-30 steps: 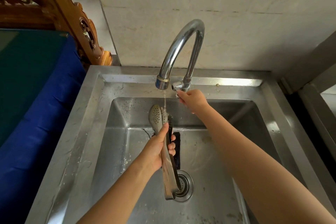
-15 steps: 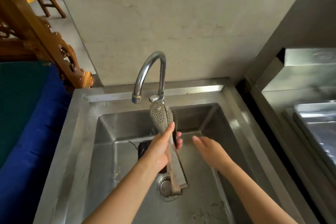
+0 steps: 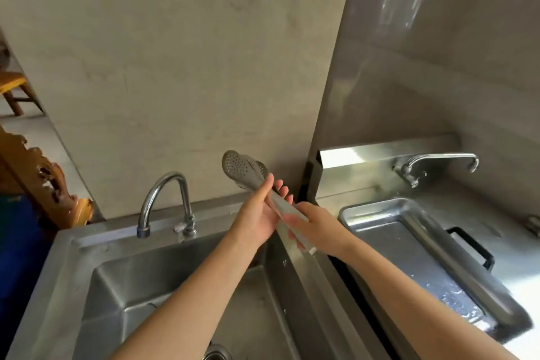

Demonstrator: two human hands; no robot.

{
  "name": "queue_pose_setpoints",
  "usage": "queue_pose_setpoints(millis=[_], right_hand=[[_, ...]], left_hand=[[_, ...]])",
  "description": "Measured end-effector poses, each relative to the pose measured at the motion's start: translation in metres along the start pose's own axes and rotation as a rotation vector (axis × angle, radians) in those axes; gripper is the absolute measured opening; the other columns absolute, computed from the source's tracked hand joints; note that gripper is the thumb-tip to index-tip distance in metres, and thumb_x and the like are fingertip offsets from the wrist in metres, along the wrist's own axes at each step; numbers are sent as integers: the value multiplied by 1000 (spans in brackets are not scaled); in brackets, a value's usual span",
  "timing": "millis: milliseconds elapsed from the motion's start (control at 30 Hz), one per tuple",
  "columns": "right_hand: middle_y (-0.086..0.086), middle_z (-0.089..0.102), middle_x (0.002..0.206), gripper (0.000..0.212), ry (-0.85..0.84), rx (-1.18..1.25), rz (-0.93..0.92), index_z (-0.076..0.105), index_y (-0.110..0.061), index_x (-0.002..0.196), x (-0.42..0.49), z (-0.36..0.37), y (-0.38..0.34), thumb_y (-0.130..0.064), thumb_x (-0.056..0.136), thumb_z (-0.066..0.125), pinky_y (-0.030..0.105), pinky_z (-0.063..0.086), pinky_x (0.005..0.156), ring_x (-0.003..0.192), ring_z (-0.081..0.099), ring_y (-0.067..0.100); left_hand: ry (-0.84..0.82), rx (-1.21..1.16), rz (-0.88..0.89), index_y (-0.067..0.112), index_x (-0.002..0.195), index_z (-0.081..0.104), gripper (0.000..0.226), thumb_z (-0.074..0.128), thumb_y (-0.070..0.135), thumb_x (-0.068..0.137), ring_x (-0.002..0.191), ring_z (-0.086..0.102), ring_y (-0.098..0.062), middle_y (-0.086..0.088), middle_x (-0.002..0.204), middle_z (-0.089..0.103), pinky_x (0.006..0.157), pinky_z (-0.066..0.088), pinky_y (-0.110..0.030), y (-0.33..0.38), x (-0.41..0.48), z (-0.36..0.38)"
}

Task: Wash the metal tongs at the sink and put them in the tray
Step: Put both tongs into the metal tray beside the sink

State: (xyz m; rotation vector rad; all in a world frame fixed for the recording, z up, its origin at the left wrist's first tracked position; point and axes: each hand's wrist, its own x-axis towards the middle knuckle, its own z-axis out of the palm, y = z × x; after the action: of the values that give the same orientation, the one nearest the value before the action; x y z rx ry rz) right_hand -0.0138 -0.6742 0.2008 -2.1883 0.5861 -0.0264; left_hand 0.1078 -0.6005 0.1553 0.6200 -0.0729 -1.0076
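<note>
The metal tongs (image 3: 244, 168) point up and to the left, their perforated spoon ends raised in front of the wall above the sink's right rim. My left hand (image 3: 260, 213) grips the tongs around the middle of the handle. My right hand (image 3: 317, 228) grips the lower end of the handle just to the right. The steel sink (image 3: 76, 245) lies below my forearms, with its curved tap (image 3: 163, 199) at the back. The steel tray (image 3: 377, 213) sits to the right on a steel counter, with some water in it.
A second tap (image 3: 438, 164) sticks out of the back wall above the tray. A black handle (image 3: 473, 245) shows at the tray's right side. Carved wooden furniture (image 3: 43, 184) and a blue surface (image 3: 17, 242) stand left of the sink. The drain (image 3: 216, 355) is at the bottom edge.
The water has stopped and my right hand left the tap. Both hands now hold the tongs, which have risen out of the basin and moved right. The view has swung right, showing the tray.
</note>
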Motion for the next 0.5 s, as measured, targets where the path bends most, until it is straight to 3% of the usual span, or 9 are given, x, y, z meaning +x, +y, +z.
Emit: queue_pose_setpoints(millis=[67, 167, 267, 333, 400, 500], right_hand=[[1, 63, 69, 24, -5, 68, 7, 57, -11, 87, -4, -23, -10, -33, 94, 48, 13, 47, 44, 45, 57, 5], [10, 64, 66, 34, -76, 178, 104, 61, -2, 86, -6, -50, -23, -35, 92, 52, 21, 49, 44, 45, 59, 15], [16, 64, 69, 38, -141, 238, 221, 61, 6, 92, -4, -65, -27, -32, 91, 56, 23, 49, 40, 42, 62, 19], [13, 62, 53, 33, -146, 199, 310, 61, 3, 72, 0, -69, -25, -25, 90, 59, 19, 45, 34, 32, 58, 18], [4, 41, 33, 51, -271, 259, 432, 42, -7, 43, 5, -74, -22, -14, 93, 49, 14, 33, 28, 21, 39, 13], [2, 29, 32, 53, -336, 281, 474, 32, -13, 41, 9, -83, -19, -3, 91, 42, 14, 31, 27, 21, 30, 11]], left_hand=[[-67, 76, -40, 9, 102, 63, 36, 71, 25, 71, 94, 63, -17, -4, 94, 64, 83, 51, -35, -1, -7, 13], [-84, 170, -69, 5, 96, 63, 26, 67, 19, 74, 86, 66, -19, -8, 85, 67, 85, 50, -36, -6, -21, 27], [59, 227, -115, 4, 88, 62, 13, 66, 10, 78, 80, 64, -19, -8, 70, 71, 81, 53, -36, -7, -32, 41], [193, 278, -177, 2, 90, 61, 12, 66, 7, 80, 79, 65, -23, -13, 76, 71, 73, 55, -38, -4, -38, 48], [319, 384, -248, 1, 100, 57, 24, 67, 7, 80, 80, 63, -25, -15, 87, 64, 72, 54, -41, 1, -43, 48], [416, 726, -356, 4, 96, 55, 14, 61, 11, 84, 68, 56, -21, -11, 78, 55, 83, 52, -46, 14, -55, 36]])
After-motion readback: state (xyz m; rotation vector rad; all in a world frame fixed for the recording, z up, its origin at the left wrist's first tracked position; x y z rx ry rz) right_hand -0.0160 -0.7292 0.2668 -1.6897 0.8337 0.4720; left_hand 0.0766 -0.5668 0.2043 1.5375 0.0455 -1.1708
